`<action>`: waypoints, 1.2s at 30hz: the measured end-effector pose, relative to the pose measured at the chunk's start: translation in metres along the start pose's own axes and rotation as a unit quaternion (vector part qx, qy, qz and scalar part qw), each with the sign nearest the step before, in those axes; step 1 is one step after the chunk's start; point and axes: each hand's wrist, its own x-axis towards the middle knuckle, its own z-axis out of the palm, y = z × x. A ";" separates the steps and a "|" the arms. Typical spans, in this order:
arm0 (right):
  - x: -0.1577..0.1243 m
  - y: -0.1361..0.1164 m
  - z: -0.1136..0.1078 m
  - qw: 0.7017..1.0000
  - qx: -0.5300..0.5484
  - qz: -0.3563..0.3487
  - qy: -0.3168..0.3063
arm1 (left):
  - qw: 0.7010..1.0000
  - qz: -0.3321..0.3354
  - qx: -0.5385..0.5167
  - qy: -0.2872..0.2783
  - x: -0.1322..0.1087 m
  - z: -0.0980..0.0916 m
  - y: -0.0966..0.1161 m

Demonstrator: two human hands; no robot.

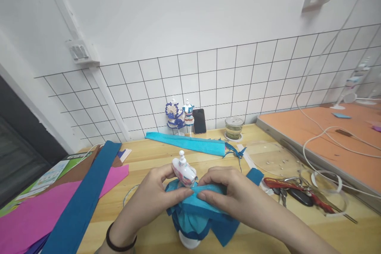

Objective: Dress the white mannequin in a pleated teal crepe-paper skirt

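In front of me stands a small white dress form [183, 171] with a floral pattern and a knob on top. Blue crepe paper [193, 220] is gathered round its lower part like a skirt, in a lighter and a darker shade. My left hand [154, 196] grips the form's side, its thumb pressing on the paper at the waist. My right hand [230, 190] pinches a folded strip of the blue crepe paper against the waist, thumb and fingers closed. A darker blue end hangs below my right hand. The form's white base shows underneath.
Left are a long dark-blue strip [86, 194] and pink paper [53, 204]. Behind lie a light-blue strip [187, 143], two dressed forms [175, 116], a phone [199, 121] and a glass cup [234, 127]. Keys [282, 196] and a cable [306, 143] are right, beside an orange board [321, 127].
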 end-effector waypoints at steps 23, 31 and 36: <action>-0.004 -0.004 0.033 0.877 -0.283 -0.336 0.192 | 0.999 -0.028 -0.032 0.004 0.001 -0.005 -0.001; -0.002 -0.002 0.028 0.890 -0.271 -0.341 0.131 | 0.999 -0.012 -0.048 -0.003 0.001 -0.009 -0.007; -0.005 -0.004 0.016 0.933 -0.177 -0.301 0.082 | 0.999 -0.003 -0.046 -0.020 0.000 -0.008 -0.003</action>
